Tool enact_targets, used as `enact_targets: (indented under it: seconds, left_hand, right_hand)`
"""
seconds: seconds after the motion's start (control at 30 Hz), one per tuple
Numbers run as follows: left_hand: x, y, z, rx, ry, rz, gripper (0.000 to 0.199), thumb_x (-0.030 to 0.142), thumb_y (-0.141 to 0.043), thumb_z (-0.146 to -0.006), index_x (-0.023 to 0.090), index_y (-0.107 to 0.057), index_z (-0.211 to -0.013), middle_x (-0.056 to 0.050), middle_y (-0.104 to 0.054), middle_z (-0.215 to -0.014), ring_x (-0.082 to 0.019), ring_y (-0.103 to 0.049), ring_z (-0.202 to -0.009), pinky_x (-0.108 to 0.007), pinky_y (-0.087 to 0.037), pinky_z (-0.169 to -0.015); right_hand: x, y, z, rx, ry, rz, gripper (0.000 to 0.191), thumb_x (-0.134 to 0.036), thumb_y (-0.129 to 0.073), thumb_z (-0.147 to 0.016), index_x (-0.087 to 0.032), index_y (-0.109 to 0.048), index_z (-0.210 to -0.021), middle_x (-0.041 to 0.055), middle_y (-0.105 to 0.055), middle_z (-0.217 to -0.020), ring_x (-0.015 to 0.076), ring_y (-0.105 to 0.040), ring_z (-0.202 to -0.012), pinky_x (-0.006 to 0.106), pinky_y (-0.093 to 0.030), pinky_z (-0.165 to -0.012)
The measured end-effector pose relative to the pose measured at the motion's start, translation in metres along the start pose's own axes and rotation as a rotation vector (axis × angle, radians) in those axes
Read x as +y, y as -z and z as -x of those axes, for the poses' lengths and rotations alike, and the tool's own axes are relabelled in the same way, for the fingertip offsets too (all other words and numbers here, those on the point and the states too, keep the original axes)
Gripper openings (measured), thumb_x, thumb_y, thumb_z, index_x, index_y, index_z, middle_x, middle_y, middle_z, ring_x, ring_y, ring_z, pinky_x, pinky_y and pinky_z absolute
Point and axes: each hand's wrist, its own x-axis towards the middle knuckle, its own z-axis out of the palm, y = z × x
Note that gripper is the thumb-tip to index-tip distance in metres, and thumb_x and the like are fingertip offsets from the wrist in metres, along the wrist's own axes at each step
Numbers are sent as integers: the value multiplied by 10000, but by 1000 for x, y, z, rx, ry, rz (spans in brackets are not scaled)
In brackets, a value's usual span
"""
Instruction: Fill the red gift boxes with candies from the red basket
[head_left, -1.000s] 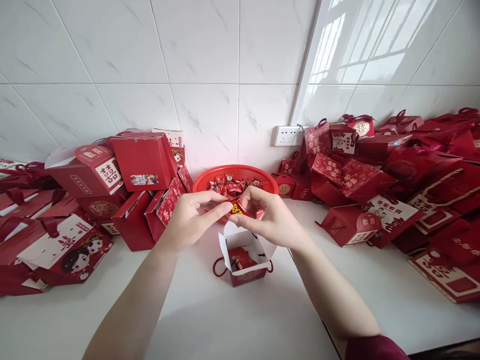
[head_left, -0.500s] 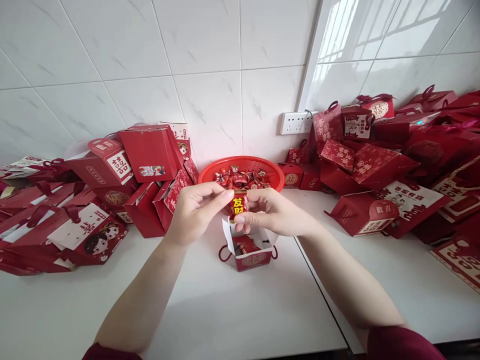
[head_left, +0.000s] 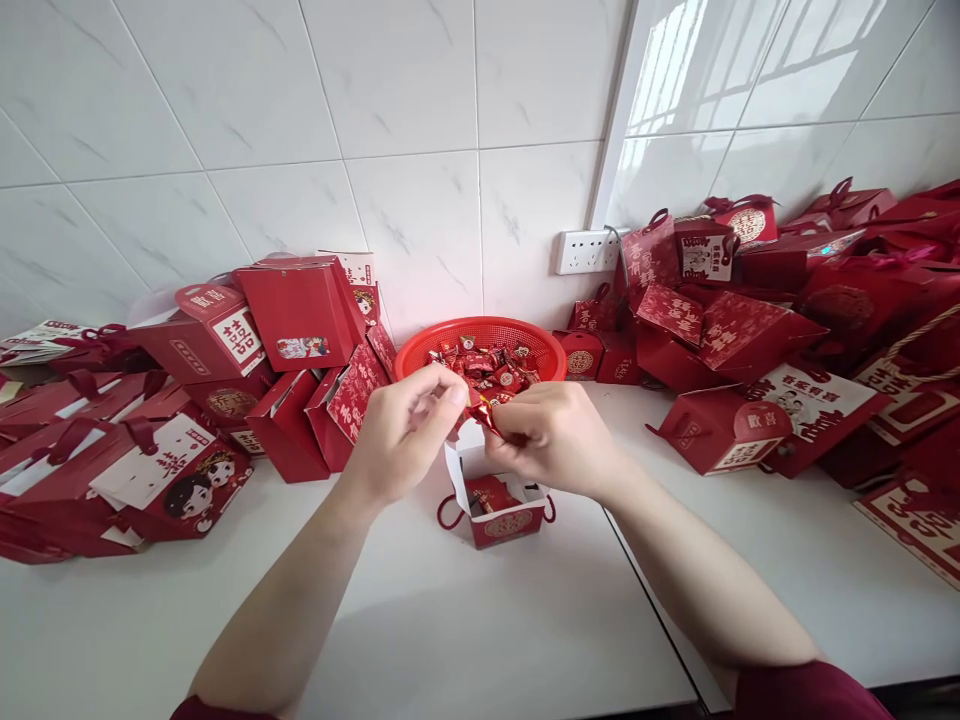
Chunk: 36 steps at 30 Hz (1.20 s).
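From the head view, I see both hands pinching a shiny red sweet (head_left: 482, 411): the left hand (head_left: 407, 432) at one end with thumb and fingers, the right hand (head_left: 553, 432) closed around the other. The sweet hangs above an open box (head_left: 507, 527) with red packets inside. Just behind, a red basket (head_left: 556, 352) holds more sweets; gift boxes (head_left: 296, 310) crowd either side.

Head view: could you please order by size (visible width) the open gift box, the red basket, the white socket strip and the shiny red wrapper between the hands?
1. Red basket
2. Open gift box
3. White socket strip
4. Shiny red wrapper, partly hidden; full width unsure
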Motion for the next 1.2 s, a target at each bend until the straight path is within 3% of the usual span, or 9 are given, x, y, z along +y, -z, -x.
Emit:
enact_targets:
  seconds: [0.13,0.23,0.37,0.5,0.6,0.7,0.83,0.97,1.2]
  left_hand:
    - [3,0,-1,-88,75,-16,239,380,-616,-884,186,-523,-780,10,-571,-749,-149,-608,-709,-266,-494,-651]
    - [1,2,-2,-129,131,101,299,395,-548,-930,189,-463,-730,15,-525,-712,-139,-588,-685,-277,-509,-656]
    - [-5,10,-6,-219,111,178,327,389,-521,-949,198,-398,-716,30,-453,-687,-125,-571,-639,-268,-471,-600]
    - [-10,20,-9,-375,81,206,262,388,-488,-970,196,-469,-792,19,-542,-698,-153,-631,-675,-310,-475,-686]
    - [-11,23,-10,-420,46,201,237,375,-507,-967,194,-503,-813,15,-571,-680,-148,-627,-668,-301,-453,-672]
    - [-12,23,-10,-431,68,202,257,374,-554,-942,188,-519,-768,33,-521,-596,-104,-534,-534,-259,-384,-527]
    - [-13,22,-8,-398,83,240,351,428,-530,-946,182,-492,-698,48,-430,-551,-62,-387,-429,-232,-287,-420]
    - [-15,17,-6,-387,87,288,398,442,-516,-946,186,-452,-649,44,-417,-522,-68,-375,-426,-224,-304,-403]
    - [-18,12,-7,-432,23,301,425,419,-488,-970,171,-469,-625,31,-493,-480,-79,-477,-432,-214,-375,-441]
  right_hand:
    - [-2,-7,1,58,97,365,338,-169,-475,-887,-187,-398,-558,-15,-411,-480,109,-238,-488,303,-206,-501]
    - [-3,-9,1,57,106,405,359,-200,-468,-934,-190,-438,-576,-7,-446,-495,116,-283,-486,312,-207,-504]
    - [-1,-6,1,-42,-27,90,420,-405,-527,-949,-193,-415,-604,-28,-455,-519,98,-330,-481,284,-242,-498]
    - [5,2,-2,-45,-234,-108,359,-470,-589,-913,-195,-461,-719,-29,-524,-643,92,-392,-536,252,-293,-526]
    - [9,7,-3,-183,-178,-305,288,-415,-553,-951,-187,-500,-783,-21,-539,-719,94,-432,-606,233,-330,-561]
    - [8,9,-3,-283,-119,-504,306,-362,-526,-974,-180,-484,-732,-41,-458,-648,82,-389,-576,222,-330,-547]
    - [7,8,0,-358,-237,-689,257,-396,-567,-951,-168,-554,-834,-30,-504,-701,77,-461,-566,212,-367,-514]
    - [6,5,1,-526,-350,-994,334,-482,-559,-940,-156,-571,-866,-7,-569,-734,81,-529,-526,204,-410,-461]
    - [1,-4,1,-526,-424,-1192,453,-567,-478,-956,-130,-597,-927,26,-624,-752,73,-544,-485,187,-413,-432]
